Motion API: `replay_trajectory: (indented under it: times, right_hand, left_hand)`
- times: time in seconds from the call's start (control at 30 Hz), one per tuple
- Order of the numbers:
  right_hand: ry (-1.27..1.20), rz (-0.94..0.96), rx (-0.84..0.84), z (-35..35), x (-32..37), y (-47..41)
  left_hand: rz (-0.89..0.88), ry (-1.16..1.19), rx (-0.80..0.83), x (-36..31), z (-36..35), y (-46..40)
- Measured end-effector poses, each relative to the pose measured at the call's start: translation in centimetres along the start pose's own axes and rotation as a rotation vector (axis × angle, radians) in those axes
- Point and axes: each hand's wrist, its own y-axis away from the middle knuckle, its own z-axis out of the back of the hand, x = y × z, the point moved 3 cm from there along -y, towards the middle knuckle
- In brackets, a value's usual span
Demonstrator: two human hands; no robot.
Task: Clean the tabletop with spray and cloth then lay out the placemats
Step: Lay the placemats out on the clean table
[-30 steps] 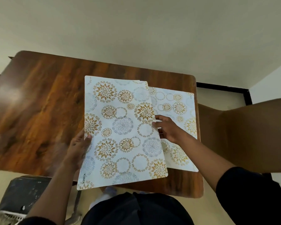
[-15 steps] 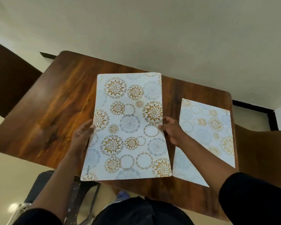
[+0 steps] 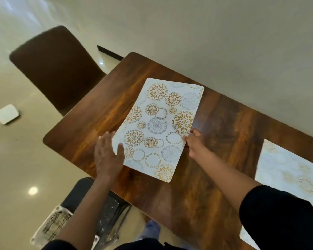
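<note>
Across the middle of the view runs a dark wooden desk (image 3: 215, 141) with rounded corners, its far long edge set against a pale wall (image 3: 206, 33). Beyond its left end stands a brown upholstered chair (image 3: 56, 69) on a glossy cream floor (image 3: 16, 168), and a small white box (image 3: 7, 114) with a cord lies on that floor farther left. Near the desk's left half is a white placemat (image 3: 159, 127) printed with gold and grey flower rings, its length running away from the person and turned slightly clockwise; whether it lies flat on the wood or is raised a little cannot be told. A second placemat (image 3: 287, 170) of the same pattern lies flat at the right side, well apart from the first and partly hidden by a black sleeve (image 3: 278, 219). The left hand (image 3: 107, 154) grips the first placemat's left long edge, thumb on top and fingers straight along the edge beside it. The right hand (image 3: 192, 141) pinches the opposite long edge, fingers curled around it. Below the desk's near edge a dark speckled seat (image 3: 105, 213) shows between the arms.
</note>
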Motion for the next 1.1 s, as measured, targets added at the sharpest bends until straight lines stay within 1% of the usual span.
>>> replay_trajectory:
  times: [0.13, 0.33, 0.43, 0.53, 0.83, 0.97, 1.1]
  right_hand:
    - [-0.017, -0.026, 0.016, -6.2, 0.9, -1.3]
    - [-0.026, -0.050, 0.015, -13.5, 2.4, -2.2]
    - [-0.012, -0.065, 0.015, -16.3, 2.3, -2.6]
    - [0.013, -0.067, 0.013, -18.5, 2.0, -2.9]
    - [0.088, -0.006, 0.130, -21.6, 1.2, -3.2]
    - [0.163, -0.005, 0.225, -21.7, 1.2, -3.3]
    - [0.248, 0.010, 0.220, -21.1, 1.6, -3.8]
  left_hand:
    - [-0.032, -0.017, 0.032, 2.1, -1.4, -1.3]
    - [-0.071, -0.099, -0.047, 3.8, -2.7, -3.7]
    - [-0.127, -0.158, -0.003, 4.3, -3.5, -4.4]
    - [-0.131, -0.223, 0.050, 4.8, -4.3, -4.9]
    - [-0.011, -0.293, 0.163, 6.8, -5.0, -6.9]
    - [0.030, -0.321, 0.211, 7.6, -5.4, -7.1]
    - [0.023, -0.330, 0.234, 7.9, -5.9, -7.0]
